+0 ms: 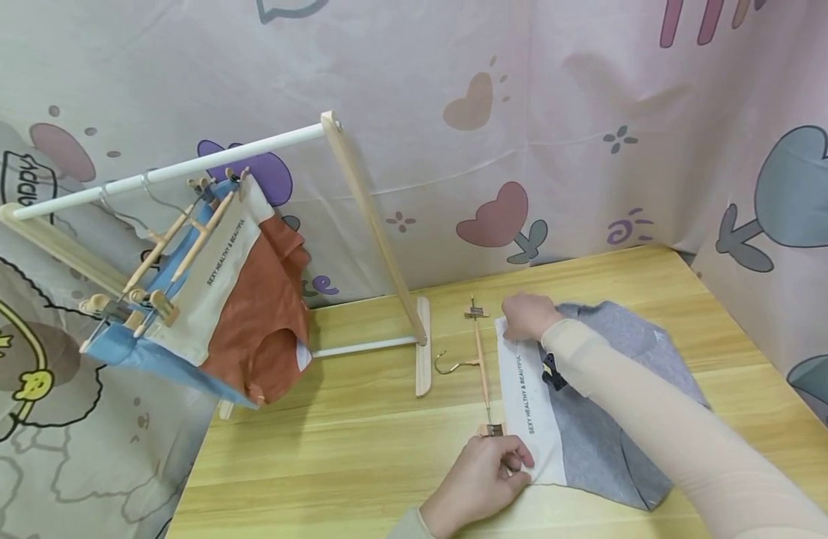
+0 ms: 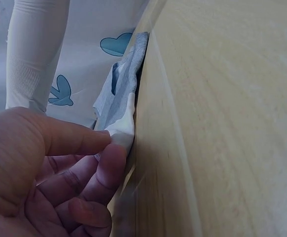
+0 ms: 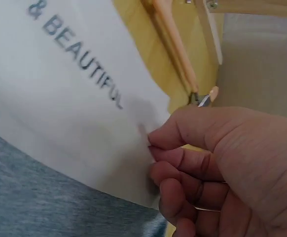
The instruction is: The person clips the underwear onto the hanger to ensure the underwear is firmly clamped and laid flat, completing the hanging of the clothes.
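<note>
A pair of grey briefs (image 1: 592, 427) lies on the table, its white waistband (image 1: 525, 404) printed with dark lettering and facing left. My left hand (image 1: 484, 475) pinches the near corner of the waistband between thumb and finger; the white cloth (image 2: 123, 129) shows at the fingertips in the left wrist view. At the far corner, my right hand (image 1: 530, 316) pinches the waistband's other end, also visible in the right wrist view (image 3: 133, 143). Just left of the waistband lies a wooden clip hanger (image 1: 480, 348), its hook pointing left and its near clip (image 1: 495, 430) beside my left hand.
At the left stands a wooden rack with a white rail (image 1: 252, 142). Rust-brown briefs (image 1: 252, 299) and a blue garment (image 1: 117, 346) hang there from clip hangers. The rack's foot (image 1: 423, 367) is left of the loose hanger. A printed cloth (image 1: 400, 75) backs the table.
</note>
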### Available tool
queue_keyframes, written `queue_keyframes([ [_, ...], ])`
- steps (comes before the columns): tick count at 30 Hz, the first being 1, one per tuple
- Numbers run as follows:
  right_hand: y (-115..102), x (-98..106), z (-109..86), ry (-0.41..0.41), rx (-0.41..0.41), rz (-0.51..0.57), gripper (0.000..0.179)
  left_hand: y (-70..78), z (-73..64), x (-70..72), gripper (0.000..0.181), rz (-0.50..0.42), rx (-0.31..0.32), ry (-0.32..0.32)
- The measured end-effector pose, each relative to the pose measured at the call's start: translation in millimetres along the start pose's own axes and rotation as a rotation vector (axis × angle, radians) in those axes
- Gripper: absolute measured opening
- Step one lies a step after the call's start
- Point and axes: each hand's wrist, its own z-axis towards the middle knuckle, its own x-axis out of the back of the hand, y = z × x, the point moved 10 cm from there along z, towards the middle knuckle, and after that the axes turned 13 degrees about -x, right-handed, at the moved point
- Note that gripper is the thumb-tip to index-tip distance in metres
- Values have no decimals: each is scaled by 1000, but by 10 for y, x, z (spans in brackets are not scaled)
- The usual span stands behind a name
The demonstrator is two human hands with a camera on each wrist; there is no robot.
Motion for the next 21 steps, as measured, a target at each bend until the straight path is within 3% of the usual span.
queue_keyframes([
  [5,26,46,52,-42,-6,99,38,-9,-7,-9,14,-9,8,-5],
  [13,-32,56,208,-45,1,283,47,28,-14,-9,14,25,-29,3],
  [17,-26,19,219,-50,-6,307,46,44,-32,-4,13,14,-35,8],
  [21,113,98,187,-18,-9,282,31,51,-75,8,12,-31,-22,15],
])
